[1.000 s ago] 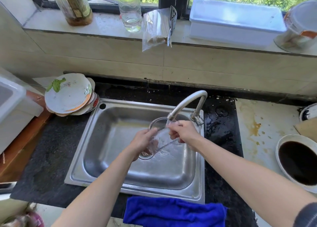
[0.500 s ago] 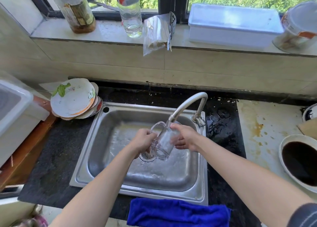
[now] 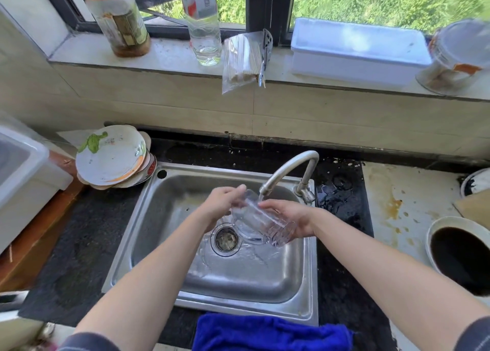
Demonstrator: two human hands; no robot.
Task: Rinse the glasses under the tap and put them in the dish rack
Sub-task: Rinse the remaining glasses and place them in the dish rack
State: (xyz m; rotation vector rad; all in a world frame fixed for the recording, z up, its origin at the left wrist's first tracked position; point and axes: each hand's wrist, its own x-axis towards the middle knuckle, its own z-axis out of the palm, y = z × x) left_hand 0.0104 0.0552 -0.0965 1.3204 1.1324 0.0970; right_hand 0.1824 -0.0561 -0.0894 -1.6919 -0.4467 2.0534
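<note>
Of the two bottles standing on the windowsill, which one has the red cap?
The left bottle, brownish with a worn label. The clear bottle beside it shows no cap in view.

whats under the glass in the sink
Below the glass, held tilted by the left hand and right hand, lie the wet sink floor and the drain. The floor directly behind the glass and hands is hidden.

Left of my sink sit stacked plates (image 3: 111,158), a blue cloth (image 3: 270,333) drapes the front, and bottles (image 3: 204,24) line the windowsill (image 3: 172,56).
</note>
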